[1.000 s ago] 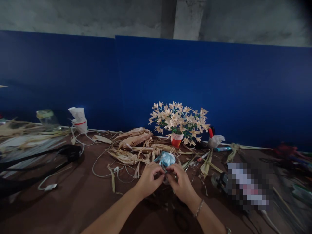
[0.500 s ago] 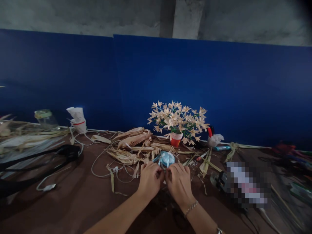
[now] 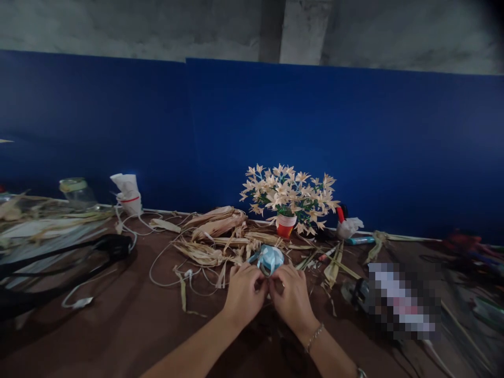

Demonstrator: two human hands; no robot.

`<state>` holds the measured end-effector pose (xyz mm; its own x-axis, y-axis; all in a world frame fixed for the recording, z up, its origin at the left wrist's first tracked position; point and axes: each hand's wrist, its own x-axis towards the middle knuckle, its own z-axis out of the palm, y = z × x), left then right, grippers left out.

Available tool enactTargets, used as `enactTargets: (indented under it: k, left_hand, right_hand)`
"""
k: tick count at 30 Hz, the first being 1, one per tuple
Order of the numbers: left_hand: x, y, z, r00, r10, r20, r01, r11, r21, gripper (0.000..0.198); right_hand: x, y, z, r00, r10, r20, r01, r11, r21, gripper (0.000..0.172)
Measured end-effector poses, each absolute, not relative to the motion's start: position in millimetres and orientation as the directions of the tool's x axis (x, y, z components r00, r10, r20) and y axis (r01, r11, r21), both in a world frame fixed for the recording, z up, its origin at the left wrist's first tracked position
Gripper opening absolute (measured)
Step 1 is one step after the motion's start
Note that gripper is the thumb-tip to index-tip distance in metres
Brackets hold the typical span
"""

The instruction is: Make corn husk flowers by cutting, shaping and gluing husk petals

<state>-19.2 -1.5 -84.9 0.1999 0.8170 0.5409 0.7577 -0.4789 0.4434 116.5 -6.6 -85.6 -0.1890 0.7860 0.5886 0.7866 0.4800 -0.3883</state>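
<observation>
My left hand (image 3: pixel 246 291) and my right hand (image 3: pixel 291 294) meet over the table, fingers curled in and fingertips pinched close together. Whatever lies between them is too small or hidden to name. A chain bracelet (image 3: pixel 314 337) circles the right wrist. Just beyond the fingers sits a bundle of light blue ribbon (image 3: pixel 271 256). Dried corn husks (image 3: pixel 214 231) are heaped behind it to the left. Farther back stands a red paper cup (image 3: pixel 285 227) filled with pale star-shaped artificial flowers (image 3: pixel 289 191) on green stems.
A blue partition (image 3: pixel 220 126) closes off the brown table (image 3: pixel 129 336) at the back. White cord (image 3: pixel 151 273) and a black strap or handle (image 3: pixel 112 247) lie left. A glass jar (image 3: pixel 81 194) and white-wrapped cup (image 3: pixel 129 197) stand behind. A blurred-out device (image 3: pixel 401 302) lies right.
The view has shifted slightly, so the scene sits a little lower and to the right. Both hands remain pinched together, with a small shift in the right fingers.
</observation>
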Motion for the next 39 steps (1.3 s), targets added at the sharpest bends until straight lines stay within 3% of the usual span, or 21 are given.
enactTargets:
  k: [11,15,19,23,29,33,36,39]
  left_hand:
    - [-20,-1,-86,0.158,0.808,0.567,0.818,-0.429,0.383,0.016]
    - [-24,1,-83,0.131,0.811,0.57,0.815,-0.416,0.404,0.013]
    - [-24,1,-83,0.224,0.812,0.538,0.776,-0.483,0.406,0.01]
    - [-18,-2,-84,0.24,0.816,0.526,0.785,-0.482,0.389,0.01]
    - [-41,11,-79,0.048,0.825,0.564,0.879,-0.303,0.368,0.012]
    - [-71,29,-73,-0.085,0.827,0.556,0.89,-0.188,0.415,0.015]
    - [-79,34,-72,-0.025,0.844,0.536,0.895,-0.22,0.388,0.022]
    - [-75,32,-73,0.145,0.851,0.504,0.874,-0.349,0.337,0.019]
  right_hand:
    - [111,-10,-84,-0.149,0.764,0.628,0.893,0.377,-0.247,0.01]
    - [119,-7,-84,-0.125,0.756,0.642,0.885,0.377,-0.272,0.008]
    - [121,-7,-83,-0.207,0.765,0.61,0.815,0.48,-0.325,0.011]
    - [116,-9,-83,-0.243,0.796,0.555,0.826,0.47,-0.312,0.012]
    - [120,-8,-82,-0.146,0.763,0.629,0.869,0.403,-0.288,0.012]
    - [128,-4,-84,-0.245,0.804,0.542,0.852,0.446,-0.276,0.014]
    - [129,-3,-88,-0.335,0.814,0.474,0.846,0.482,-0.229,0.017]
    - [130,-2,-90,-0.349,0.812,0.467,0.85,0.484,-0.207,0.019]
